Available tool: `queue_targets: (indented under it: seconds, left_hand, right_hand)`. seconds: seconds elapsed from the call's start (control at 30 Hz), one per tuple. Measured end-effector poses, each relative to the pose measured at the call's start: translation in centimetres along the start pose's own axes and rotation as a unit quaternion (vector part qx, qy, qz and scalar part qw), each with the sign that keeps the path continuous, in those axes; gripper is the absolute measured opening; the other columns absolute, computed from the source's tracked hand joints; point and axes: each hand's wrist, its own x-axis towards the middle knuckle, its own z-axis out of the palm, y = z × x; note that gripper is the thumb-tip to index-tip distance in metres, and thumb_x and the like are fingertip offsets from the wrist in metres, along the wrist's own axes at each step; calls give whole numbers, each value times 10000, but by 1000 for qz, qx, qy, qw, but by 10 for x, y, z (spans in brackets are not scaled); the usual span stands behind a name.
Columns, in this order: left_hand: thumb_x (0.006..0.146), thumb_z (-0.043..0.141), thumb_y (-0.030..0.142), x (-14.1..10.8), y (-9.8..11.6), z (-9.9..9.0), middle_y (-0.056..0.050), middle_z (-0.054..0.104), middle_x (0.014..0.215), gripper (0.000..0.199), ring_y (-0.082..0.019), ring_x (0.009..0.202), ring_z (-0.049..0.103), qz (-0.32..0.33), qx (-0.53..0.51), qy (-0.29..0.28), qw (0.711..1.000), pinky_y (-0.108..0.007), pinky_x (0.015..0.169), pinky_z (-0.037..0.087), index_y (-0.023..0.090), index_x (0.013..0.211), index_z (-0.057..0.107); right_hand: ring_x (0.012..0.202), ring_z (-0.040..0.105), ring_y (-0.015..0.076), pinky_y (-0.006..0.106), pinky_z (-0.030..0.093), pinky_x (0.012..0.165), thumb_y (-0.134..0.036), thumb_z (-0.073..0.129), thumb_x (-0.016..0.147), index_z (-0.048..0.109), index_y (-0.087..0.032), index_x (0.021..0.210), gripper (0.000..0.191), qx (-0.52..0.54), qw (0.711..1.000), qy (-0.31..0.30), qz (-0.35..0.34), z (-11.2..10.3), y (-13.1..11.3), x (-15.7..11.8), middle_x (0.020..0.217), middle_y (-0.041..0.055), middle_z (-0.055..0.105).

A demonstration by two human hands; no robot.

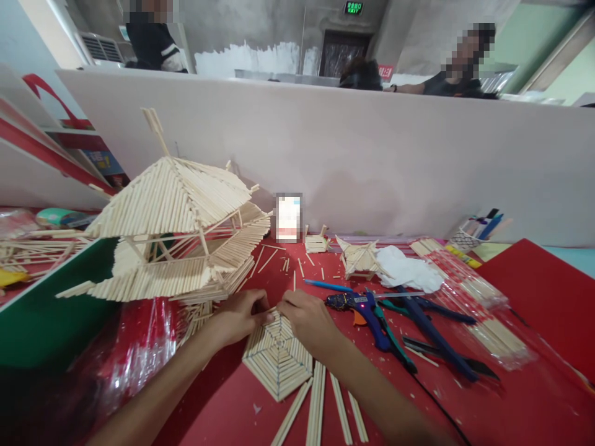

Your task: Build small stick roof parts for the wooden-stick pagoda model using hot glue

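A hexagonal panel [279, 359] of concentric wooden sticks lies on the red tabletop, with bluish lines running out from its centre. My left hand [239, 316] is closed at its far left edge, thumb and fingers curled together. Against the far right edge, my right hand [309, 319] is also closed, its fingers bent. Both sets of fingertips nearly meet there; what is pinched between them is hidden. Loose wooden sticks [316, 402] fan out below the panel. A blue hot glue gun [367, 313] lies to the right of my right hand.
A large stick-built pavilion [171, 235] stands at the left. Pliers [432, 328], a white tissue [409, 269] and bagged sticks [483, 310] lie to the right. Farther back are a small stick model [360, 259] and a pen holder [467, 232]. Beyond the white partition [325, 155] are people.
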Motion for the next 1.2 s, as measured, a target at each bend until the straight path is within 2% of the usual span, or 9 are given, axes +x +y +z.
queue_targets:
  seconds: [1.0, 1.2]
  left_hand:
    - [781, 615, 331, 0, -2, 5, -8, 649, 739, 143, -170, 682, 560, 5, -1, 12, 1000, -263, 603, 338, 192, 759, 589]
    - [761, 643, 346, 1, -3, 5, -1, 636, 724, 167, -165, 668, 545, -2, -10, 12, 1000, -260, 600, 335, 185, 756, 600]
  right_hand:
    - [855, 554, 158, 275, 368, 670, -3, 466, 893, 624, -178, 886, 237, 47, 998, -32, 3, 1, -1, 2, 937, 33, 620]
    - [780, 579, 140, 254, 383, 696, -86, 468, 948, 620, -170, 860, 195, 151, 986, 8, 73, -3, 7, 1, 863, 23, 648]
